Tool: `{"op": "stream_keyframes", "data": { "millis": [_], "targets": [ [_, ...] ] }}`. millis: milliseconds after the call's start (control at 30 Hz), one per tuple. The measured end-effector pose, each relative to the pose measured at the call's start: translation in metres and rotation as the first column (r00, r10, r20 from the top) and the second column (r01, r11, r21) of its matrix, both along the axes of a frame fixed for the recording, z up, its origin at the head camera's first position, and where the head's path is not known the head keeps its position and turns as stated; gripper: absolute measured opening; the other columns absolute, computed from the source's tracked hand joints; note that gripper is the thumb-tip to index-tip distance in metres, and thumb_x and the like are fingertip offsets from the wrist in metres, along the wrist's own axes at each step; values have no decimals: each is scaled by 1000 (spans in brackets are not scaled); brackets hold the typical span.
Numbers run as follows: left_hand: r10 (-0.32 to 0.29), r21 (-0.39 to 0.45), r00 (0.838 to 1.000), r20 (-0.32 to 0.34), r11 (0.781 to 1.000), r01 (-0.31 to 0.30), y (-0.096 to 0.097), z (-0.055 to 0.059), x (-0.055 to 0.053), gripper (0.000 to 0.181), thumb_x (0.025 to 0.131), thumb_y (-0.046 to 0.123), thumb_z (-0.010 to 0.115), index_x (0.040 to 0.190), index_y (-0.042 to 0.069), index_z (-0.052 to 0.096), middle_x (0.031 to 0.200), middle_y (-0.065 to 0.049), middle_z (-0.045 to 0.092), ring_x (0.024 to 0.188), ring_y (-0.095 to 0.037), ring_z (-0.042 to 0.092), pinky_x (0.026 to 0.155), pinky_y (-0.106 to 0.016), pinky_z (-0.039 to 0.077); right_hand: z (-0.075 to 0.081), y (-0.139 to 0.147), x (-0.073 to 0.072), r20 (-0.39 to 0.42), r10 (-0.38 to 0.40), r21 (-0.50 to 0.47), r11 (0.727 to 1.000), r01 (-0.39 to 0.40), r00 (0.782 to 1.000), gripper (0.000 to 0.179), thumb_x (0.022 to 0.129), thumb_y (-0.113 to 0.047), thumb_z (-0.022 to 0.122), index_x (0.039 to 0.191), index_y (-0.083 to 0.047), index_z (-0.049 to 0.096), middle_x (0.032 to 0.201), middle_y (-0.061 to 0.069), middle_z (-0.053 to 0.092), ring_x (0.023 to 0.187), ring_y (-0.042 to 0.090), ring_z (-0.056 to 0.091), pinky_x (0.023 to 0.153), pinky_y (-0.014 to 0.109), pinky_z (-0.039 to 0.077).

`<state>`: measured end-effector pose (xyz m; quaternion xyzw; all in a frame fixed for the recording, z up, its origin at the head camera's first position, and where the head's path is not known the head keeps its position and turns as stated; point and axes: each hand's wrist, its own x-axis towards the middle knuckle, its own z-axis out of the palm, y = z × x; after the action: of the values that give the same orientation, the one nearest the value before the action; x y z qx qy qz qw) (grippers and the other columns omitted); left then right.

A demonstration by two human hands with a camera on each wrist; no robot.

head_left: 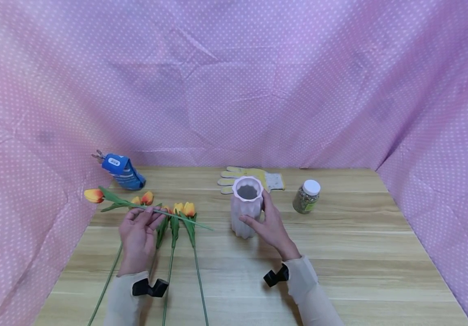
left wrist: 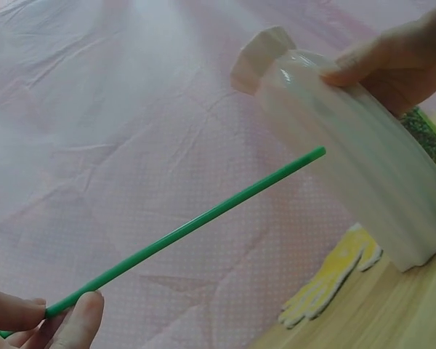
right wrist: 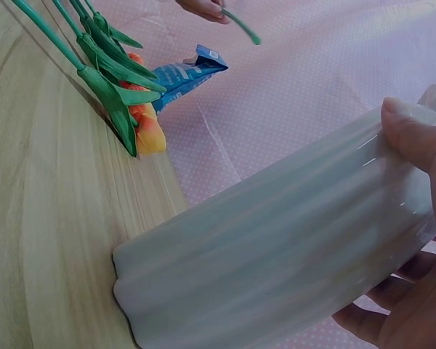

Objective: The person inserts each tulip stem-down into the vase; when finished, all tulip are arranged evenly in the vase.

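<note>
Between thumb and fingers my left hand [head_left: 139,233] pinches the green stem [left wrist: 196,225] of a tulip, held sideways above the other flowers. Its orange-yellow bloom [head_left: 94,195] points left, and the bare stem end points right toward the vase. My right hand [head_left: 272,222] grips a pale ribbed vase [head_left: 240,208] with a scalloped rim, thumb on the near side and fingers round the right side. In the right wrist view the vase [right wrist: 276,233] stands with its base at the tabletop. Several more tulips [head_left: 189,209] lie on the table under and beside my left hand.
Behind the vase lies a yellow and white work glove [head_left: 274,181]. A jar with a white lid [head_left: 306,197] stands to the right. At the back left is a blue packet [head_left: 124,172] with a metal tool tip [head_left: 99,155] beside it. Pink dotted cloth [head_left: 234,90] hangs round the wooden table [head_left: 360,253].
</note>
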<state>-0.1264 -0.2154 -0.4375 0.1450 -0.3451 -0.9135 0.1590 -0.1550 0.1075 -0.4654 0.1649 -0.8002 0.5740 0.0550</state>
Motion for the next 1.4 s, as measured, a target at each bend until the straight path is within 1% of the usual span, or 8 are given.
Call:
{"op": "stream_keyframes", "data": {
  "millis": [200, 367, 500, 667, 833, 1033, 1233, 1400],
  "targets": [
    [30, 4, 997, -67, 1000, -30, -4, 10, 1, 10, 95, -12, 54, 88, -6, 52, 75, -20, 73, 69, -29, 77, 65, -36, 64, 0, -1, 0, -2, 6, -4, 1000, -6, 1000, 90, 86, -22, 80, 157, -24, 25, 153, 9, 47, 141, 32, 48, 116, 58, 41],
    [71, 5, 995, -70, 997, -71, -5, 18, -1, 10, 93, -10, 59, 88, -6, 52, 75, -18, 73, 68, -28, 76, 66, -35, 64, 2, -1, 1, -4, 11, -7, 1000, -11, 1000, 90, 86, -22, 80, 157, -24, 24, 154, 9, 46, 141, 32, 47, 117, 57, 41],
    [89, 29, 993, -73, 996, -87, -3, 23, -3, 11, 92, -10, 62, 89, -6, 51, 76, -19, 72, 67, -29, 76, 65, -36, 64, 2, 0, 2, 5, 10, -6, 1000, -10, 1000, 91, 87, -23, 80, 158, -23, 23, 156, 9, 44, 143, 33, 45, 117, 58, 39],
    [101, 43, 990, -97, 994, -97, 0, 30, -5, 15, 92, -11, 61, 90, -6, 47, 75, -22, 71, 68, -31, 75, 64, -39, 65, 2, 0, 1, 14, 4, 3, 1000, -4, 1000, 92, 87, -25, 80, 158, -24, 22, 156, 9, 43, 144, 34, 45, 118, 58, 39],
    [110, 61, 987, -121, 993, -103, 3, 37, -7, 17, 91, -11, 63, 89, -5, 47, 74, -23, 71, 69, -30, 76, 64, -39, 65, 1, 1, 1, 5, 10, -6, 1000, -10, 1000, 92, 86, -20, 80, 158, -24, 22, 154, 10, 46, 142, 33, 47, 117, 58, 40],
    [120, 90, 980, -158, 990, -107, 8, 45, -8, 13, 93, -13, 57, 89, -6, 47, 72, -24, 70, 67, -31, 76, 64, -39, 65, 1, 1, 1, 14, 21, -27, 999, -20, 1000, 91, 86, -18, 80, 157, -25, 23, 154, 9, 46, 142, 32, 47, 117, 58, 40],
    [120, 81, 973, -199, 991, -106, 14, 53, -12, 10, 93, -11, 60, 90, -7, 51, 72, -23, 71, 67, -32, 76, 64, -38, 65, -1, 1, 0, 18, 19, -33, 999, -19, 1000, 92, 86, -18, 80, 157, -27, 23, 154, 8, 46, 142, 32, 46, 118, 58, 39],
    [117, 67, 968, -223, 992, -105, 22, 59, -16, 11, 93, -11, 60, 88, -7, 51, 71, -23, 70, 67, -32, 76, 65, -39, 64, -1, 0, 1, 16, 21, -38, 999, -21, 1000, 92, 86, -17, 80, 157, -26, 23, 154, 9, 46, 142, 33, 46, 118, 59, 38]
  ]
}}
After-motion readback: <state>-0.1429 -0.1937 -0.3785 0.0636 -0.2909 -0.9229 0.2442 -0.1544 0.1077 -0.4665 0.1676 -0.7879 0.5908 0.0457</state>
